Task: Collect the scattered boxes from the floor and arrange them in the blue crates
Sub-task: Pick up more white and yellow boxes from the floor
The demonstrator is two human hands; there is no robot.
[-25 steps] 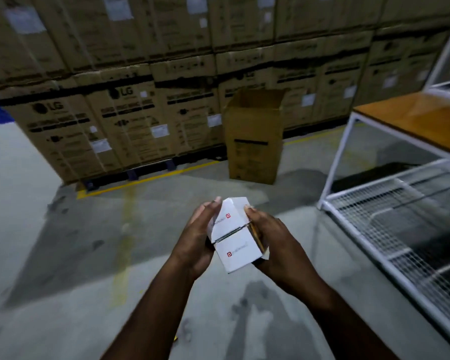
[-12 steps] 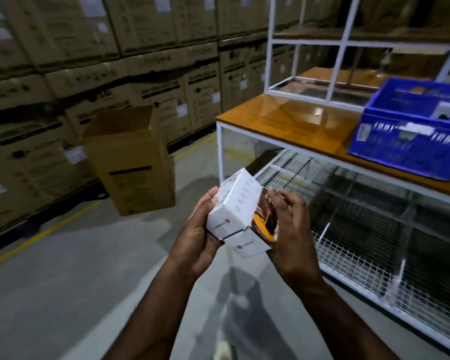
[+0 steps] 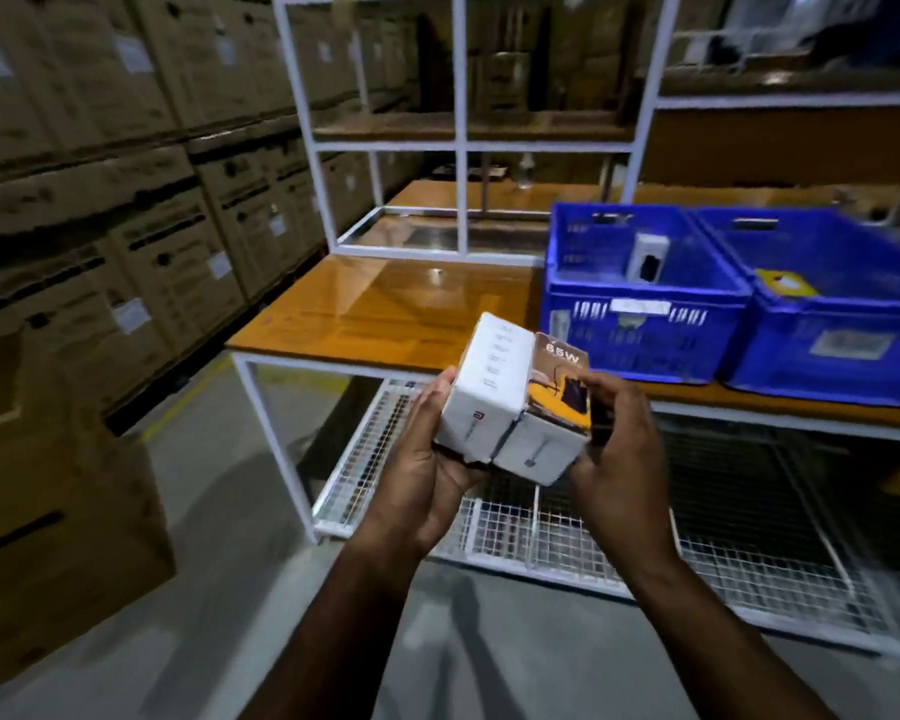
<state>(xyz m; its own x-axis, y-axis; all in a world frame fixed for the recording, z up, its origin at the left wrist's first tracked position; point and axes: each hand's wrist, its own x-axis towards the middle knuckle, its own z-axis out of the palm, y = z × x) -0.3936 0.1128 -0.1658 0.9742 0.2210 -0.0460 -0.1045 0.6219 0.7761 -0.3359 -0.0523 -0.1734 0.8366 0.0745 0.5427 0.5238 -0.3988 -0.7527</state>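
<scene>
Head view: both hands, left grip and right grip, clamp two boxes short of the nearer blue crate; squeezed unevenly, one could slip floorward.

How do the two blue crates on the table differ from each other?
The left crate holds a small white box standing upright; the right crate shows only something yellow. The left crate is fully in view; the right crate is cut by the picture's edge. Both are blue with a front label.

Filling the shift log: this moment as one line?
carry | left hand and right hand hold two white boxes | blue crates ahead on table
</scene>
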